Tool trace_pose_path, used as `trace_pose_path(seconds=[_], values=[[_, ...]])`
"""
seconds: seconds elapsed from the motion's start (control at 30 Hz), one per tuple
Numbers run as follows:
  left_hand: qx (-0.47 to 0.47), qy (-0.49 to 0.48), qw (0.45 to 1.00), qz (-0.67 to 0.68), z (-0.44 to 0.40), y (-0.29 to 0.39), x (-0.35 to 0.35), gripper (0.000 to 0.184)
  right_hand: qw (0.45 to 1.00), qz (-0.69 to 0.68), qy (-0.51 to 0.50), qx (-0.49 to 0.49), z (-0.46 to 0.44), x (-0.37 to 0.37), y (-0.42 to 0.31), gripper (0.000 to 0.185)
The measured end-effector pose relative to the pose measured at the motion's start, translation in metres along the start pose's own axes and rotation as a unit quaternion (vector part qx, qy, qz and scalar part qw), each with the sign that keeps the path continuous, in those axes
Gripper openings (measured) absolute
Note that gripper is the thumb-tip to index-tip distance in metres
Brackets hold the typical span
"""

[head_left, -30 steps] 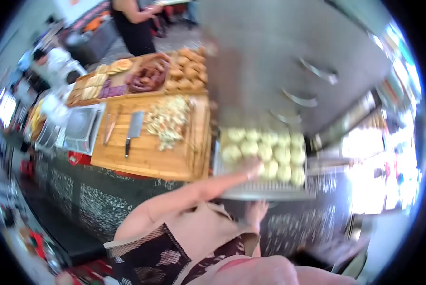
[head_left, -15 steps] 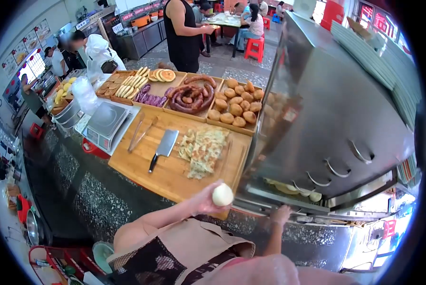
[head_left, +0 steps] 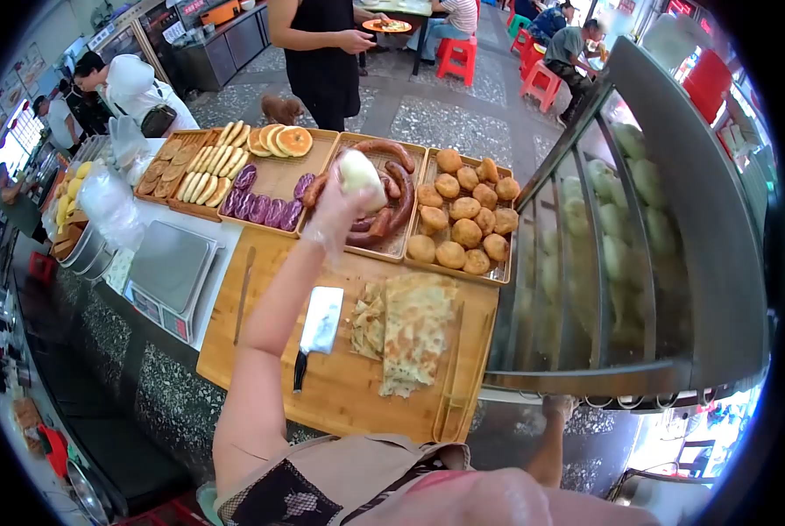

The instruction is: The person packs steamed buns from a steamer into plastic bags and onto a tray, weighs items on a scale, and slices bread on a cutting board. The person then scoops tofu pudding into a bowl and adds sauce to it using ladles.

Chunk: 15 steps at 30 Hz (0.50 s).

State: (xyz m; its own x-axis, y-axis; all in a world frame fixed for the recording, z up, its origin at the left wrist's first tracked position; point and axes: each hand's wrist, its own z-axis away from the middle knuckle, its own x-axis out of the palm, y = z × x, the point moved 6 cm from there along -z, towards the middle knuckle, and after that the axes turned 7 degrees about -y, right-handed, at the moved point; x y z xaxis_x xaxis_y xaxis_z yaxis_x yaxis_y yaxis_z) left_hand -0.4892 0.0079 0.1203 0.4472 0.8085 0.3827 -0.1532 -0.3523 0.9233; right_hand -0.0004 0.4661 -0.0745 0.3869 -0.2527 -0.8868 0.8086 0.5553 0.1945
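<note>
My left hand [head_left: 333, 210], in a thin clear glove, grips a pale round bun [head_left: 360, 182] above the tray of coiled sausages [head_left: 405, 188]. Low at the right, my right hand [head_left: 559, 408] is at the bottom edge of the steel cabinet [head_left: 603, 379], beside its handles; its fingers are partly hidden. Below my left hand, a cleaver [head_left: 322, 320] lies on the wooden board [head_left: 265, 364], with a flaky flatbread [head_left: 417, 329] to its right. Tongs [head_left: 245, 294] rest at the board's left side and another pair [head_left: 454, 377] at its right.
Trays of browned balls [head_left: 464, 219], purple slices [head_left: 259, 209] and flat cakes [head_left: 292, 141] line the counter's far side. A scale [head_left: 172, 263] stands at the left. Pale buns [head_left: 616, 254] show through the cabinet's glass. A person in black [head_left: 321, 74] holds a plate across the counter.
My left hand has lifted a bun from the drawer of buns and carried it forward over the sausage tray. The drawer has been pushed in. The view has shifted.
</note>
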Motion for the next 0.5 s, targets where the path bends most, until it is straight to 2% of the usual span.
trace_pose_path(seconds=[0.1,0.13,0.23,0.33,0.37,0.43,0.5], values=[[0.084,0.063,0.993,-0.051,-0.047,0.018,-0.020,0.075,0.998,-0.009,-0.059,0.013,0.014,-0.010,-0.011,0.053],[0.101,0.063,0.987,-0.104,-0.068,0.017,-0.037,0.075,0.996,-0.038,-0.063,0.056,0.020,-0.014,-0.011,0.051],[0.160,0.073,0.970,-0.168,-0.105,0.037,-0.056,0.076,0.995,-0.037,-0.073,0.065,0.019,-0.010,-0.010,0.051],[0.264,0.090,0.937,-0.211,-0.136,0.055,-0.071,0.073,0.994,-0.035,-0.081,0.068,0.014,-0.008,-0.015,0.052],[0.264,0.093,0.936,-0.211,-0.142,0.058,-0.075,0.073,0.994,-0.036,-0.083,0.067,0.013,-0.008,-0.016,0.052],[0.239,0.143,0.910,-0.308,-0.152,0.060,-0.080,0.071,0.993,-0.036,-0.088,0.067,0.013,-0.008,-0.017,0.052],[0.233,0.161,0.903,-0.323,-0.172,0.048,-0.098,0.068,0.993,-0.036,-0.093,0.068,0.013,-0.009,-0.019,0.053]])
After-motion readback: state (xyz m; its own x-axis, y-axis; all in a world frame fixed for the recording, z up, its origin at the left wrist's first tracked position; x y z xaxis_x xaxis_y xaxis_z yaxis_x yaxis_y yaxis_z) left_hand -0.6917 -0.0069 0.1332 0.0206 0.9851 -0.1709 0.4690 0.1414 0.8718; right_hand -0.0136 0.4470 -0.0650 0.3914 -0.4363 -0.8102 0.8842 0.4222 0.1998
